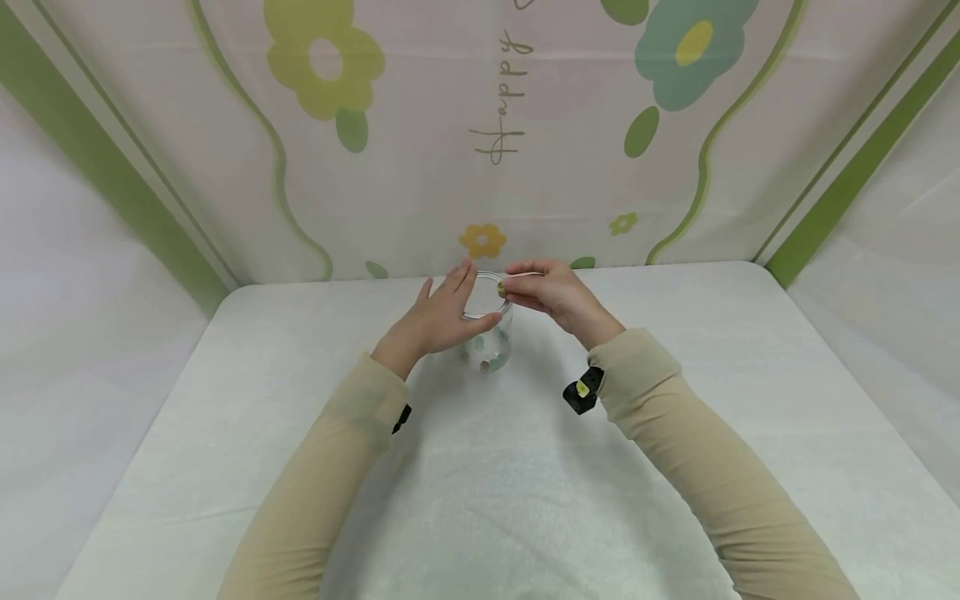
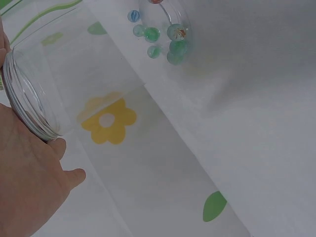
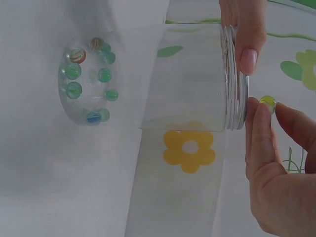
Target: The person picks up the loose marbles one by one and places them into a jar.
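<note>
A clear glass jar [image 1: 487, 340] stands upright near the table's back edge, its round mouth facing up. Several green, blue and brown-streaked marbles [image 3: 74, 71] lie on its bottom. My left hand [image 1: 438, 319] holds the jar at the rim, thumb on the near side and fingers on the far left side. My right hand [image 1: 558, 296] pinches a yellow-green marble [image 3: 267, 102] between thumb and fingers, right at the rim's right side. In the right wrist view, the right fingertips [image 3: 253, 106] are right by the lip and the left thumb [image 3: 248, 54] lies over it.
A white cloth covers the table [image 1: 487, 492]. Behind it hangs a curtain [image 1: 420, 192] printed with flowers, leaves and lettering, close behind the jar. Pale fabric walls stand to the left and right. Each wrist carries a small black camera, the right one [image 1: 583, 390] plainly seen.
</note>
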Available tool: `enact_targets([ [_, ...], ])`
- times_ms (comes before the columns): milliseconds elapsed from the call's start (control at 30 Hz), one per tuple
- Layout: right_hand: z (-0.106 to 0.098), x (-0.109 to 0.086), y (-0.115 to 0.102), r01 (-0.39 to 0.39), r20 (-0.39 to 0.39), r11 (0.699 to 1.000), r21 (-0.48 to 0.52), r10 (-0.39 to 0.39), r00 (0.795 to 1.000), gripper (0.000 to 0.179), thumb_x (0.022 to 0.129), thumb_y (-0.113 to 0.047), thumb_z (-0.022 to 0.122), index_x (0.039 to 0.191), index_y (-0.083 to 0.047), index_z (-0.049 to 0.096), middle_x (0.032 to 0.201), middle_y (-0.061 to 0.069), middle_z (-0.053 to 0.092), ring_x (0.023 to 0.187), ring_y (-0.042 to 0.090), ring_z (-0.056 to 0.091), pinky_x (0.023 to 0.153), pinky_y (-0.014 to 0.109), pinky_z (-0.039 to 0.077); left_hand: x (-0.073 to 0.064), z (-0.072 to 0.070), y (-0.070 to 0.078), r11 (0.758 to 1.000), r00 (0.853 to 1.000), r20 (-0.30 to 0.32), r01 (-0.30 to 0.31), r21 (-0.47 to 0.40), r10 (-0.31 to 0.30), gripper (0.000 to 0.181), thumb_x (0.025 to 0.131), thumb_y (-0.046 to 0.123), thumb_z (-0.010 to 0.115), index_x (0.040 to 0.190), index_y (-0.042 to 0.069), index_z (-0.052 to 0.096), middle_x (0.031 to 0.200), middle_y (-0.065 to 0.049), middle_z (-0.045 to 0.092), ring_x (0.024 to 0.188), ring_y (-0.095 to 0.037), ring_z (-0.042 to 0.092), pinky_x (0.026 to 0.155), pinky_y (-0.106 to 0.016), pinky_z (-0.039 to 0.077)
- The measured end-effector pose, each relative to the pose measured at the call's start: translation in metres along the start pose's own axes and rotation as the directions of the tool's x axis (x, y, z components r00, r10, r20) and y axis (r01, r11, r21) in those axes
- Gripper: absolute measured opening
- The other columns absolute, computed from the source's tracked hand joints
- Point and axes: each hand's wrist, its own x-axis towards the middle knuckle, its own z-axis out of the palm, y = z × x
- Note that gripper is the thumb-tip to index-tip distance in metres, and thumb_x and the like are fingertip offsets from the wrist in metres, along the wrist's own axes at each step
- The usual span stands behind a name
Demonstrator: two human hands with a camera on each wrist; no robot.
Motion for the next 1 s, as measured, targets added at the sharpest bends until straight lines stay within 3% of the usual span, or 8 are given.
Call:
enact_targets([
  [500, -0.001, 0.0, 0.0, -0.019, -0.008, 1.0, 0.011, 0.019, 1.0, 0.044, 0.095, -0.007, 0.056, 0.136, 0.004, 0.046, 0.094, -0.001, 0.062, 0.079, 0.001, 0.066, 0.102, 0.032, 0.047, -0.001, -0.001, 0.001, 1.0, 1.0, 0.007, 0.006, 0.006, -0.006, 0.092, 0.093, 0.067, 0.034, 0.154, 0.01, -0.004, 0.162, -0.001, -0.012, 0.152, -0.017, -0.001, 0.121, -0.052, -0.003],
  [733, -0.001, 0.0, 0.002, -0.017, -0.008, 0.999, 0.033, 0.017, 1.0, 0.044, 0.095, -0.006, 0.056, 0.136, 0.004, 0.046, 0.101, 0.004, 0.063, 0.079, 0.001, 0.067, 0.09, 0.022, 0.053, -0.002, -0.001, -0.001, 1.0, 1.0, 0.007, 0.008, -0.003, -0.008, 0.092, 0.092, 0.067, 0.034, 0.154, 0.011, -0.005, 0.162, 0.0, -0.012, 0.151, -0.017, -0.002, 0.121, -0.052, -0.003],
  [1000, -0.016, 0.0, 0.006, -0.007, -0.051, 0.999, 0.032, 0.009, 0.999, 0.042, 0.095, -0.008, 0.055, 0.135, 0.002, 0.047, 0.096, -0.001, 0.062, 0.081, 0.0, 0.066, 0.082, 0.015, 0.054, -0.002, 0.0, -0.002, 1.0, 1.0, 0.004, 0.013, -0.005, -0.013, 0.092, 0.092, 0.067, 0.034, 0.154, 0.011, -0.004, 0.162, 0.0, -0.012, 0.152, -0.017, -0.001, 0.121, -0.051, -0.003],
])
